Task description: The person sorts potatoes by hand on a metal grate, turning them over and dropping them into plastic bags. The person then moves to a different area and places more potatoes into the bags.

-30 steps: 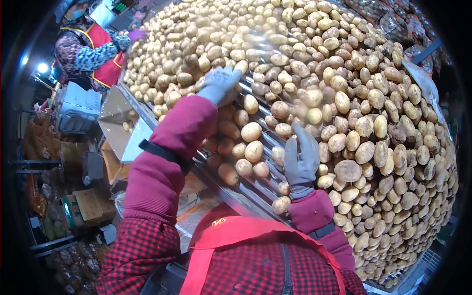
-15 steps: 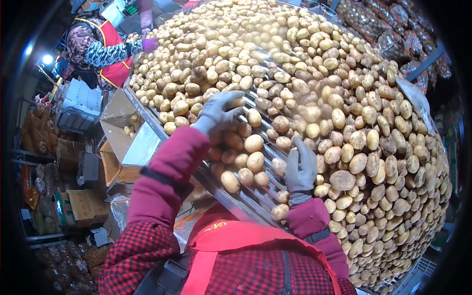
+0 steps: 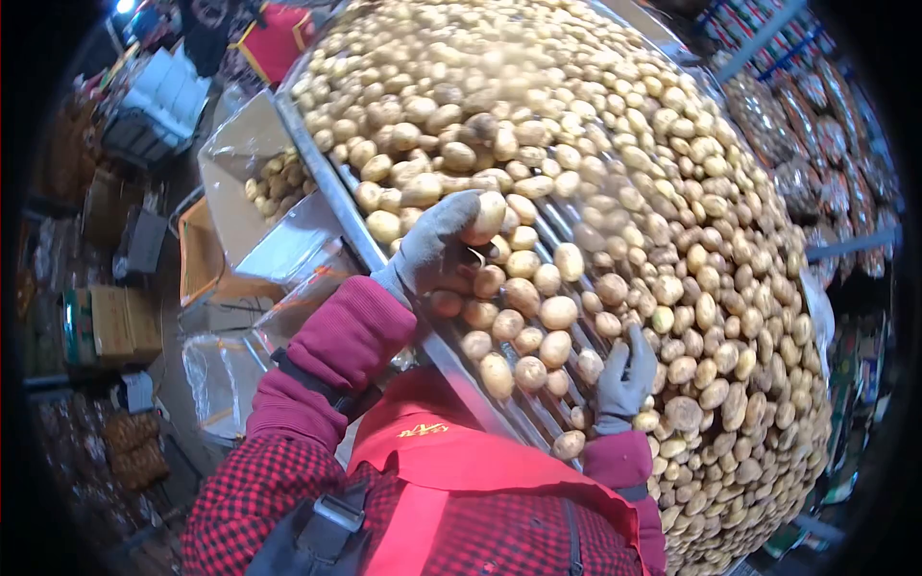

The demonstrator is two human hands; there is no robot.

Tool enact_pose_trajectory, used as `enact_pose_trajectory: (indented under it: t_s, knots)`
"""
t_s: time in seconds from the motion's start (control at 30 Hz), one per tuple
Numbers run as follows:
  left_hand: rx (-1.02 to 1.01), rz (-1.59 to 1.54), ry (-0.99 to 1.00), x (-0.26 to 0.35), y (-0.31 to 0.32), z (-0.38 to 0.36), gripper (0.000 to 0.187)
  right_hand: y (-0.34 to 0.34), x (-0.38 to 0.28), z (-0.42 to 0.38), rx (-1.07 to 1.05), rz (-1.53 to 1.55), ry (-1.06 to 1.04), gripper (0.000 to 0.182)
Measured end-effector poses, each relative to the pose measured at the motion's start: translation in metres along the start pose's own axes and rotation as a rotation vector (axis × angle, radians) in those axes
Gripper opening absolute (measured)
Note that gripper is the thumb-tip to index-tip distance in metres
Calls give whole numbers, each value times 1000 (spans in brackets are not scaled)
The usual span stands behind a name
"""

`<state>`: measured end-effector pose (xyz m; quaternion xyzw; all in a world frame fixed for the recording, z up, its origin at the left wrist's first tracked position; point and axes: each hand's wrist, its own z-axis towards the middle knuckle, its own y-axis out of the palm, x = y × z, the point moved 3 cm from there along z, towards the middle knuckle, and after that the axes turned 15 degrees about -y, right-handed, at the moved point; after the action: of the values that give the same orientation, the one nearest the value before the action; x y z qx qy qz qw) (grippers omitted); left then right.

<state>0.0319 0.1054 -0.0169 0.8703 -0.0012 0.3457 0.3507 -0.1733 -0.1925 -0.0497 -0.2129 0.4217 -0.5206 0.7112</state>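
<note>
My left hand point(image 3: 427, 252), in a grey glove, is closed around a pale potato point(image 3: 488, 218) at the near-left side of a big heap of potatoes. Just right of it, several loose potatoes point(image 3: 521, 296) lie on a slatted metal rack point(image 3: 549, 415). My right hand point(image 3: 626, 379), gloved the same way, rests against the heap's near edge with its fingers apart, beside a small potato point(image 3: 590, 365). Nothing shows in its grip, though its fingertips are partly among the potatoes.
A metal rim point(image 3: 331, 187) borders the rack on the left. Beyond it stands an open cardboard box point(image 3: 229, 158) with potatoes inside. Stacked pale crates point(image 3: 158, 96) are farther left. Another person's red apron point(image 3: 274, 43) shows at the upper left. Filled net bags point(image 3: 816, 125) are piled at right.
The view has turned, so the heap and both hands appear farther right. The potato in my left hand now shows more plainly between thumb and fingers. My right hand remains by the heap's edge.
</note>
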Motion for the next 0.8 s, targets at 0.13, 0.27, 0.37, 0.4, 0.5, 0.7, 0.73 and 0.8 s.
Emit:
enact_pose_trajectory:
  t_s: [0.13,0.27,0.37,0.4,0.5,0.7,0.73,0.8]
  knots:
    - [180,110,326,7,-57,-47,51,-1,-1,1,-36,-31,-78,35]
    - [346,28,297,-11,-150,-107,52,0,0,-2,-92,-85,-107,36]
    - [588,29,320,-39,-213,-136,52,0,-3,0,-128,-68,-101,37]
    - [615,-9,261,-51,-231,-144,52,0,-3,0,-131,-76,-92,37]
    - [751,-106,214,-92,-269,-148,48,1,-11,3,-154,-96,-88,38]
    - [1247,976,263,-71,-244,-133,59,-10,-2,12,-202,123,148,38]
    - [1258,1098,425,-57,-231,-126,62,-13,-3,17,-177,230,231,39]
    - [1224,1219,603,-16,-182,-110,64,-17,-9,36,-161,271,238,39]
